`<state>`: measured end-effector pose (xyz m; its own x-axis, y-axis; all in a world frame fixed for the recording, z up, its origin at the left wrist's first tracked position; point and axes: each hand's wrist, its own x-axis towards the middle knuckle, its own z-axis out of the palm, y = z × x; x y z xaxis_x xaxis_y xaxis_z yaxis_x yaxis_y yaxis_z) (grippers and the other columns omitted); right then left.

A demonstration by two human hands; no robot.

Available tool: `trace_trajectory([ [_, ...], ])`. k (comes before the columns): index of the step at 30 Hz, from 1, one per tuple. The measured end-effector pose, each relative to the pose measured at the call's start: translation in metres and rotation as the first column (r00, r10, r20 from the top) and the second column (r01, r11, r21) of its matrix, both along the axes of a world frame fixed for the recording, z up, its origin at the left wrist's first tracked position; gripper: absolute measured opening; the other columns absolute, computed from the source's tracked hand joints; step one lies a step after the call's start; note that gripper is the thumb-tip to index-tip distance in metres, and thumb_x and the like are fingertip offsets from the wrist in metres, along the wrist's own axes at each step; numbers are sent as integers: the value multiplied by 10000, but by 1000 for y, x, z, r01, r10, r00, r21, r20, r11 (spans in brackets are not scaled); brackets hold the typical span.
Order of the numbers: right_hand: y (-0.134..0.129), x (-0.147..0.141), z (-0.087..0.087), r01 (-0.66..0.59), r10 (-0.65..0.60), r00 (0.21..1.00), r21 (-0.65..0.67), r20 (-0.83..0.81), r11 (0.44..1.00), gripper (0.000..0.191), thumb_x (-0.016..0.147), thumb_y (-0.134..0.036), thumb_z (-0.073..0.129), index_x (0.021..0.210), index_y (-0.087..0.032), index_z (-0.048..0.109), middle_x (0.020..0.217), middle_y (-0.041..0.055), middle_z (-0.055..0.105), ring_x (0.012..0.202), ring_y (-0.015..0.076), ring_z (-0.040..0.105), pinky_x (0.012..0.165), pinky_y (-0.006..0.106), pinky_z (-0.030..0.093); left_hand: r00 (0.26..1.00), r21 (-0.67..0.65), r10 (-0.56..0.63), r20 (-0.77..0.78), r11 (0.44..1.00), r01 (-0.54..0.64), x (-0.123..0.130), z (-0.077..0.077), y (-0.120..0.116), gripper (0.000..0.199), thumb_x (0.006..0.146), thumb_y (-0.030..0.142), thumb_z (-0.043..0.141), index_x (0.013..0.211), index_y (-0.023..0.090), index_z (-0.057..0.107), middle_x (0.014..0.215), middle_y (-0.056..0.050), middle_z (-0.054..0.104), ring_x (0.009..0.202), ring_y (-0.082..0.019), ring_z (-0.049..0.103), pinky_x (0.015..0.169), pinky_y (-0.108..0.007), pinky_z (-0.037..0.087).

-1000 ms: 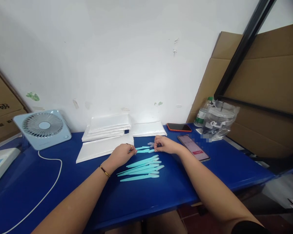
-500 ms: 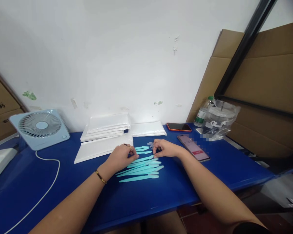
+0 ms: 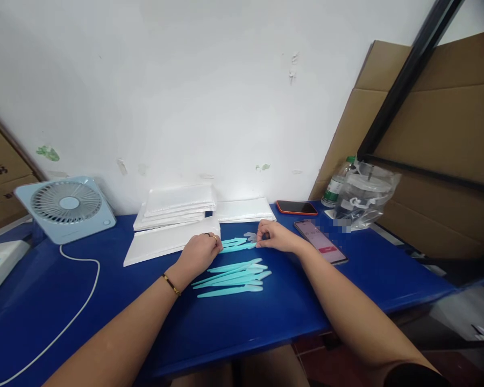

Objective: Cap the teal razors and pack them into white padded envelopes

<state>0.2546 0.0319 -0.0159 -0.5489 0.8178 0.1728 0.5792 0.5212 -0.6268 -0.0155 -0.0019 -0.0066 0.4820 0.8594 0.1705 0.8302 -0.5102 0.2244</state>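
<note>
Between my two hands lies a turquoise eyebrow razor, its handle end pinched in my left hand and its tip in my right hand. It is beside a few similar razors at the back, partly hidden by my left fingers. Clear blade caps show just left of my right fingers. Closer to me, a loose group of several turquoise razors lies roughly parallel on the blue table, handles to the left and blades to the right.
White padded envelopes are stacked against the wall behind my left hand. A blue fan with a white cable stands left. On the right are a phone, a red-edged phone, a bottle and a bagged cup.
Both hands have moved away from me, carrying one razor from the near group to the back razors. A gap now separates the two groups.
</note>
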Motion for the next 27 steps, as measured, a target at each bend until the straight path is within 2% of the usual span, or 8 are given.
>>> trace_trajectory([
  [5, 4, 0, -3, -11, 11, 1000, -20, -8, 1000, 170, 689, -325, 728, 731, -170, 674, 811, 8, 535, 708, 122, 505, 629, 238, 379, 999, -6, -12, 39, 1000, 12, 0, -1, 2, 217, 853, 359, 463, 843, 215, 625, 845, -24, 627, 731, -168, 571, 640, -269, 385],
  [8, 3, -2, -4, -26, 25, 999, -34, -20, 999, 191, 687, -343, 727, 731, -164, 675, 811, 7, 527, 697, 113, 496, 619, 233, 376, 999, -36, -35, 38, 999, 36, -1, -5, 3, 215, 844, 353, 477, 801, 209, 631, 833, -22, 623, 717, -161, 565, 641, -265, 384],
  [12, 4, 4, -1, 37, -37, 999, -53, 6, 998, 203, 683, -348, 724, 711, -152, 676, 794, 10, 533, 659, 107, 489, 597, 234, 376, 999, -65, -33, 37, 997, 35, -8, -6, 8, 221, 839, 350, 475, 755, 210, 624, 802, -14, 621, 709, -157, 557, 631, -263, 378],
  [17, 1, 11, 6, 130, -132, 991, 65, 31, 989, 214, 682, -364, 723, 775, -172, 699, 798, 13, 528, 680, 121, 492, 625, 247, 388, 998, -19, 14, 54, 1000, -13, -11, -2, 9, 166, 790, 322, 527, 901, 229, 608, 830, -6, 613, 755, -170, 560, 648, -272, 382],
  [19, -4, 10, 11, 91, -93, 995, 65, 24, 994, 195, 729, -364, 685, 780, -175, 697, 810, 16, 532, 697, 122, 502, 633, 248, 392, 997, -18, 22, 70, 1000, -21, -9, 1, 6, 188, 782, 325, 535, 931, 229, 600, 851, -6, 615, 764, -171, 564, 652, -274, 386],
  [21, -11, 6, 15, 3, -3, 999, 12, 33, 1000, 186, 758, -361, 660, 794, -182, 698, 828, 15, 540, 706, 119, 514, 633, 244, 399, 996, -78, -16, 83, 997, 22, -7, 5, 1, 176, 796, 353, 521, 879, 227, 611, 831, -1, 622, 745, -163, 567, 639, -267, 388],
  [24, -19, -1, 17, -121, 126, 987, -63, 97, 991, 192, 718, -356, 705, 820, -194, 703, 841, 9, 527, 685, 108, 502, 602, 235, 400, 989, -186, -113, 91, 974, 128, -3, 9, -7, 236, 814, 420, 501, 803, 225, 633, 777, 4, 629, 701, -148, 568, 609, -257, 387],
  [27, -22, -8, 16, -165, 178, 970, -88, 165, 982, 173, 689, -307, 737, 810, -188, 698, 829, 7, 503, 680, 104, 489, 596, 231, 396, 982, -246, -175, 74, 951, 189, 2, 10, -12, 263, 793, 459, 529, 797, 222, 644, 753, 4, 630, 689, -144, 570, 585, -248, 383],
])
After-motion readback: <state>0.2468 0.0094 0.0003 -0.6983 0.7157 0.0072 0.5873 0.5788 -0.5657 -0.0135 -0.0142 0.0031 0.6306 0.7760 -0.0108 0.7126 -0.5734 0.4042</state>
